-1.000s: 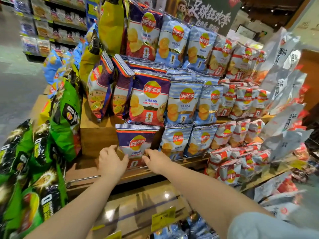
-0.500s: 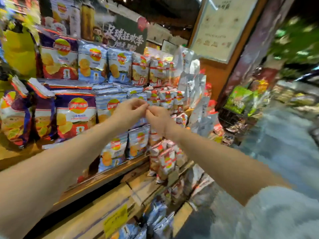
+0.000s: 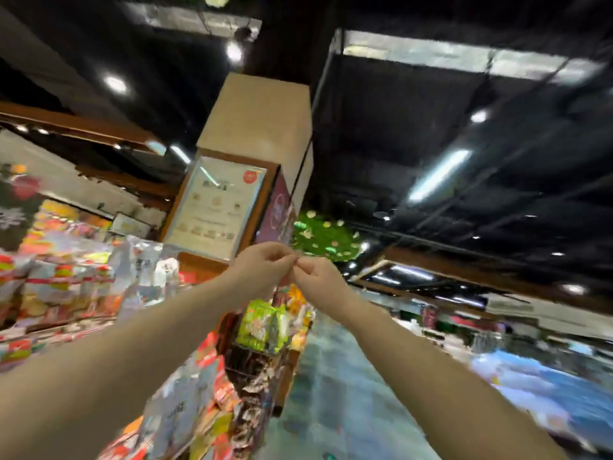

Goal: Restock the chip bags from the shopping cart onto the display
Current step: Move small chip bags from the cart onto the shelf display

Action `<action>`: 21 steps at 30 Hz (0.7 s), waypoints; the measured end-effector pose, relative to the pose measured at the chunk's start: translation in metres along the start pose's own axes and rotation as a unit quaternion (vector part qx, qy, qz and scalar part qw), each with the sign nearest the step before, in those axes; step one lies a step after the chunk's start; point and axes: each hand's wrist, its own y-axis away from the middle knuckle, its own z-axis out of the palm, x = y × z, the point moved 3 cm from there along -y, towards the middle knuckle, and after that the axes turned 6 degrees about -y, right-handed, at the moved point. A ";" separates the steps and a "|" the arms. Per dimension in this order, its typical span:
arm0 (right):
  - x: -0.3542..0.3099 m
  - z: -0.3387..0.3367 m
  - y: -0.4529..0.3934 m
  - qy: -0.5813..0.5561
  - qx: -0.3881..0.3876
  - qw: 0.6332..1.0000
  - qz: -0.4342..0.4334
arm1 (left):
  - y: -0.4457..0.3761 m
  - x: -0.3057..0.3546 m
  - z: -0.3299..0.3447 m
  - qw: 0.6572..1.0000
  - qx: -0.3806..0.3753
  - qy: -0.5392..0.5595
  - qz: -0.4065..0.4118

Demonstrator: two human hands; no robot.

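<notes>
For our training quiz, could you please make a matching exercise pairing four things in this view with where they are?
Things:
1. left hand
2. poster
3. green bags
4. pillar

Places:
A. framed on the pillar's lower front
B. on a rack below the hands
C. raised mid-frame, fingertips meeting the right hand
D. rising towards the dark ceiling

Pairs: 1-C, 2-A, 3-B, 4-D
</notes>
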 end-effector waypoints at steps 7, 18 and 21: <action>0.054 -0.141 0.048 0.090 0.052 0.993 0.063 | -0.008 0.083 0.126 0.993 -0.101 0.019 0.066; 0.145 -0.229 0.150 0.159 0.013 0.970 0.181 | 0.032 0.082 0.303 0.976 -0.177 0.127 0.000; 0.186 -0.238 0.183 0.142 0.021 0.963 0.226 | 0.054 0.072 0.350 0.965 -0.210 0.154 -0.028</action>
